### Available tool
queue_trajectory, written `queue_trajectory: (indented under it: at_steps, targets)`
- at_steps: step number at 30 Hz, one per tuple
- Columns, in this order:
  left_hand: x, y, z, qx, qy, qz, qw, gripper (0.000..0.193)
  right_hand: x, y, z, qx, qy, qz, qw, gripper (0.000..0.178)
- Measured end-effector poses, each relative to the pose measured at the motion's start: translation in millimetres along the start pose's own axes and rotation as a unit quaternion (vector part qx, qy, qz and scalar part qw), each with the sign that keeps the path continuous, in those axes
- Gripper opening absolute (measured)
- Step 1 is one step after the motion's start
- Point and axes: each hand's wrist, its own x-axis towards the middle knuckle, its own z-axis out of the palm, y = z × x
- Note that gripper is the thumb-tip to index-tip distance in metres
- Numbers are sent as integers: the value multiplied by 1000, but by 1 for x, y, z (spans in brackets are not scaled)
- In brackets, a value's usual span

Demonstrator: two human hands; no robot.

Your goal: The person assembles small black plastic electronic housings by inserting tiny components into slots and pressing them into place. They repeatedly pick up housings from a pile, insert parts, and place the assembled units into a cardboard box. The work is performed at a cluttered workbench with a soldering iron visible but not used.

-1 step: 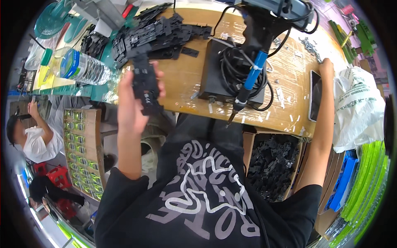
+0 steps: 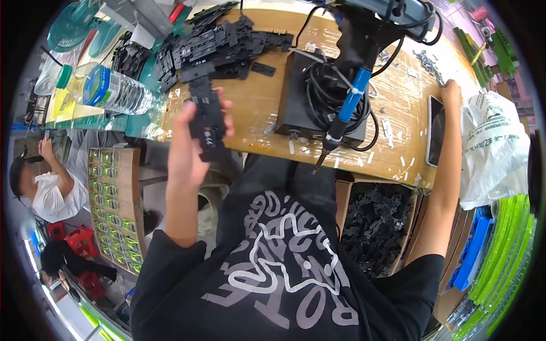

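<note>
A flat black plastic part [image 2: 207, 116], long and notched, is gripped in my left hand [image 2: 190, 150]. My thumb lies along its left edge and the fingertips curl round its right edge. It is tilted above the table's front edge. Far to the right, my right hand [image 2: 452, 94] rests at the near end of a loose line of small metal pieces [image 2: 427, 65]. Its fingers look drawn together; what they pinch, if anything, is too small to make out. Many similar black plastic parts [image 2: 213, 45] lie piled at the back left.
An electric screwdriver [image 2: 350, 102] with a blue grip hangs point down before a black box [image 2: 291, 113] and coiled cable. A phone [image 2: 435, 131] and white plastic bag [image 2: 495, 148] flank my right forearm. A water bottle [image 2: 116, 91] lies left. Below the table, a carton holds black parts [image 2: 378, 227].
My left hand and the black plastic part have shifted slightly to the right. The right hand stays by the small metal pieces.
</note>
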Motion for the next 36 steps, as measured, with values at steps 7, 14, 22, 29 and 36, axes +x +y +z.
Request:
queue_trajectory:
  at_steps: [7, 14, 22, 29, 36]
  targets:
    - [-34, -24, 16, 57, 30, -10, 998, 32, -56, -35, -61, 264, 105, -65, 957, 15]
    - [-55, -47, 35, -132, -31, 23, 991, 45, -237, -126, -140, 575, 58, -101, 810, 15]
    - [-69, -71, 57, -33, -45, 70, 996, 40, -316, -160, -161, 728, -38, -53, 682, 29]
    - [-71, -77, 57, 27, -110, 140, 984, 39, -326, -176, -157, 779, -46, -75, 621, 33]
    - [-70, -80, 57, 1, -163, 192, 968, 31, -326, -175, -160, 774, -59, -56, 628, 37]
